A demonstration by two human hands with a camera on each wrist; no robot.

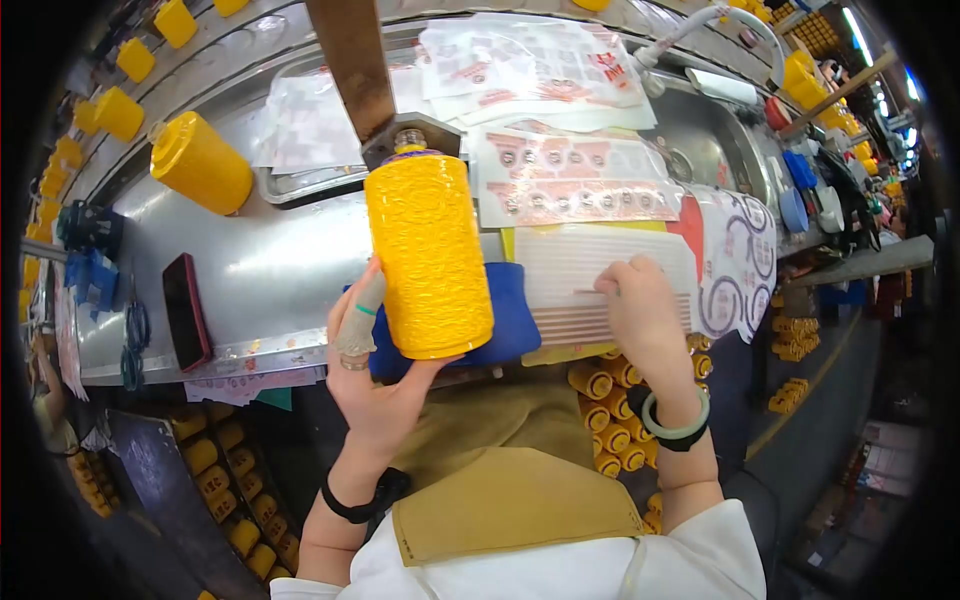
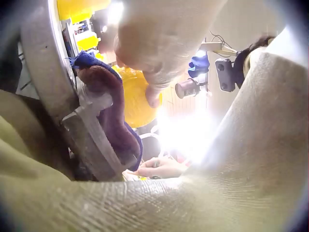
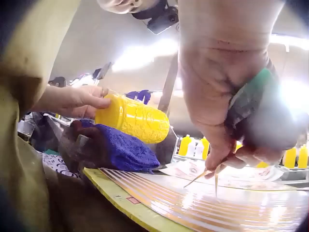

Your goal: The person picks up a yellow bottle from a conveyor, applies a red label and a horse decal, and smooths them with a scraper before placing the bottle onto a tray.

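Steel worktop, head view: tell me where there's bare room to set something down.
The widest bare patch of the steel worktop lies between the phone and the held yellow container, below another yellow container in the picture. It is crowded right of the blue cloth: label sheets, plus a striped sheet under the right hand.

In my head view, the yellow bottle hides part of the blue cloth, the top edge cuts off the brown bar, and the small print on the paper sheets is unreadable to me. From the right wrist, I can't identify the blurred dark shape against the right hand.
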